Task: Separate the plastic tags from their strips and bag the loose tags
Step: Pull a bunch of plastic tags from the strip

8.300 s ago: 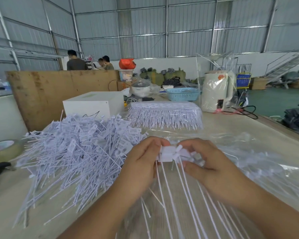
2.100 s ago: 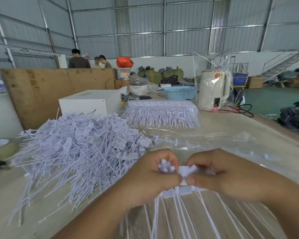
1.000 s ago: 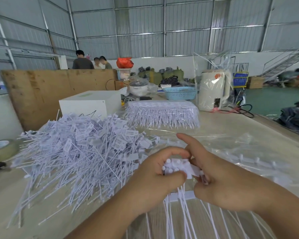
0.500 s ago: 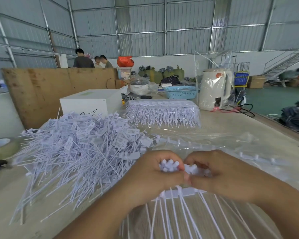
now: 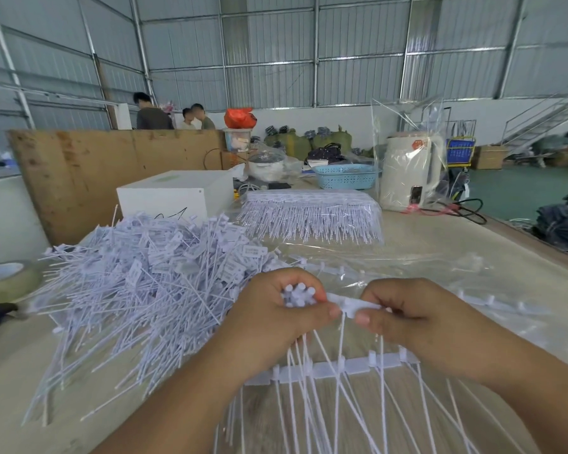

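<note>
My left hand (image 5: 273,326) grips a bunch of white plastic tags (image 5: 297,294) by their heads, the round tips sticking up out of the fist. My right hand (image 5: 417,319) pinches a white strip (image 5: 351,303) that still carries tags. Their long thin tails hang down towards me, crossed by a flat white bar (image 5: 328,368) below the hands. A big heap of loose white tags (image 5: 151,276) lies on the table to the left. A clear plastic bag (image 5: 391,260) is spread flat behind my hands.
A bundle of tags on their strips (image 5: 312,214) lies farther back, next to a white box (image 5: 177,194). A wrapped white kettle (image 5: 407,172), a blue basket (image 5: 345,176) and cables stand at the back. A tape roll (image 5: 4,280) sits at the left edge. People stand far behind a wooden board (image 5: 112,165).
My hands have drawn slightly apart, and the strip now shows stretched between them. The bunch of tag heads stays in my left fist.
</note>
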{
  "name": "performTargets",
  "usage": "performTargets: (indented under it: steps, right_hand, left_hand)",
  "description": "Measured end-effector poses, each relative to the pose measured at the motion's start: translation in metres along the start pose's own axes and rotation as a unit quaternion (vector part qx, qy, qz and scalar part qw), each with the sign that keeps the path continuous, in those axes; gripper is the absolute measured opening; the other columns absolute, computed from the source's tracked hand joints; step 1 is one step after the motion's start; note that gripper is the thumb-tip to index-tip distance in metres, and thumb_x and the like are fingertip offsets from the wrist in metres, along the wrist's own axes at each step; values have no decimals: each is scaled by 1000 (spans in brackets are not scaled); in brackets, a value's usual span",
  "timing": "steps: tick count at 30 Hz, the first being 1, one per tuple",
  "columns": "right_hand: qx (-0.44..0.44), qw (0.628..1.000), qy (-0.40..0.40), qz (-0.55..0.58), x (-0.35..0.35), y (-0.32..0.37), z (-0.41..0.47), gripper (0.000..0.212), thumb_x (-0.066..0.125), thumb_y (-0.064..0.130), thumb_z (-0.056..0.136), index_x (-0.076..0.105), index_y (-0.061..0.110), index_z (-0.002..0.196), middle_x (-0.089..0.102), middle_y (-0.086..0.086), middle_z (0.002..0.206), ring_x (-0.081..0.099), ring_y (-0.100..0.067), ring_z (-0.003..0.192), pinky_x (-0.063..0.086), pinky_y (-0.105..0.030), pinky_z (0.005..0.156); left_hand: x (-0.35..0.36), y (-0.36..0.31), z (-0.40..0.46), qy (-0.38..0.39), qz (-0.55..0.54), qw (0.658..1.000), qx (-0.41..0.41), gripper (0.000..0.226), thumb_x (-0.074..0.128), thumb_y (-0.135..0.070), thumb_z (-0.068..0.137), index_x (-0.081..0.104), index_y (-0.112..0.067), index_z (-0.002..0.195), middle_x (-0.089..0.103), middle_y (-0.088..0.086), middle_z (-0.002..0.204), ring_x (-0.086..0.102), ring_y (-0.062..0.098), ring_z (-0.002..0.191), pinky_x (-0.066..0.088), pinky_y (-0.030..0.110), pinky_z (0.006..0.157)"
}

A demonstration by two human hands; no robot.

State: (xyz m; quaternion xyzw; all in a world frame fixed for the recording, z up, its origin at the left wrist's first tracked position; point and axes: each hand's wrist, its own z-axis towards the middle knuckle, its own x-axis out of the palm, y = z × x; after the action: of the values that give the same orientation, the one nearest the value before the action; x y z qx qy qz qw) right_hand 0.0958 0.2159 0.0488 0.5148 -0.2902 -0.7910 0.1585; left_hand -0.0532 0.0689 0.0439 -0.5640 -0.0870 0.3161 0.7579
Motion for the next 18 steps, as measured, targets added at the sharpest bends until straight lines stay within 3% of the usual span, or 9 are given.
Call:
performTargets:
  steps: [6, 10, 12, 14, 16, 18]
  right_hand:
    - [16, 972, -234, -8, 13, 13, 7, 38, 53, 35, 92, 46, 14, 62, 42, 7, 45, 38, -9, 43, 30, -24, 45]
    - [-17, 955, -296, -22, 23, 21, 8, 34, 51, 38, 89, 49, 18, 62, 47, 7, 47, 40, -10, 43, 32, -24, 44]
    - [-19, 963, -265, 40, 20, 18, 9, 36, 56, 31, 91, 48, 15, 60, 38, 7, 43, 32, -7, 40, 26, -18, 41]
    - [5, 982, -156, 108, 11, 15, 6, 35, 59, 29, 92, 51, 13, 62, 34, 8, 47, 29, -7, 43, 26, -21, 43]
    - [22, 992, -33, 124, 5, 13, 1, 30, 61, 31, 93, 59, 23, 64, 34, 9, 49, 30, -9, 44, 25, -23, 44]
    - [18, 996, 3, 93, 4, 12, 1, 31, 60, 31, 94, 59, 32, 63, 36, 11, 47, 32, -7, 43, 26, -21, 44]
  left_hand:
    - [26, -1, 1, -138, -37, 989, 45, 22, 80, -13, 75, 65, -25, 65, 54, -13, 52, 47, 3, 45, 39, 14, 46]
    - [28, 1, 1, -172, -46, 983, 45, 20, 79, -16, 76, 65, -27, 66, 53, -13, 51, 48, 4, 45, 41, 18, 45]
    - [24, 2, 0, -151, -45, 986, 44, 21, 80, -15, 76, 66, -27, 65, 55, -12, 52, 49, 4, 45, 41, 17, 46]
    - [18, 2, -1, -100, -33, 993, 57, 24, 82, -12, 73, 66, -26, 63, 58, -13, 55, 50, 1, 48, 40, 13, 49]
    - [13, 0, -1, -53, -26, 996, 66, 20, 81, -14, 69, 66, -25, 62, 58, -14, 57, 50, 0, 51, 39, 12, 50]
    - [10, 0, 0, -45, -28, 996, 68, 19, 80, -15, 66, 65, -25, 62, 57, -12, 57, 50, 2, 52, 38, 13, 51]
